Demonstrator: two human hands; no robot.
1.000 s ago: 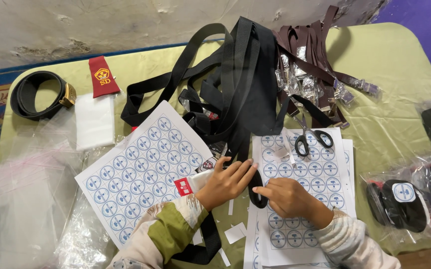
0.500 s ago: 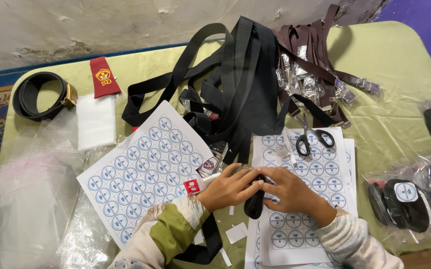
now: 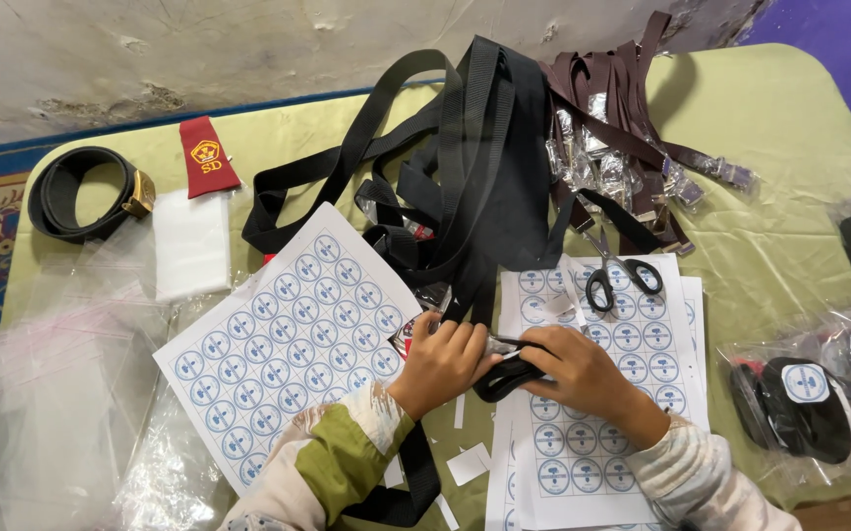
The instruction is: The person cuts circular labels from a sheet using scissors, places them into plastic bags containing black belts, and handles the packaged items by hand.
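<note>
Both hands meet at table centre over a rolled black strap (image 3: 510, 375). Left hand (image 3: 442, 360) closes on its left end; right hand (image 3: 583, 372) curls around its right end. Strap lies across the edge of a white sheet of round blue labels (image 3: 610, 393). Second label sheet (image 3: 293, 329) lies left, tilted. Black-handled scissors (image 3: 614, 273) rest above. Clear bagged rolls with round labels (image 3: 805, 403) sit far right.

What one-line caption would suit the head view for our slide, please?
Left hand and right hand roll a black webbing belt over printed round-sticker sheets.
</note>
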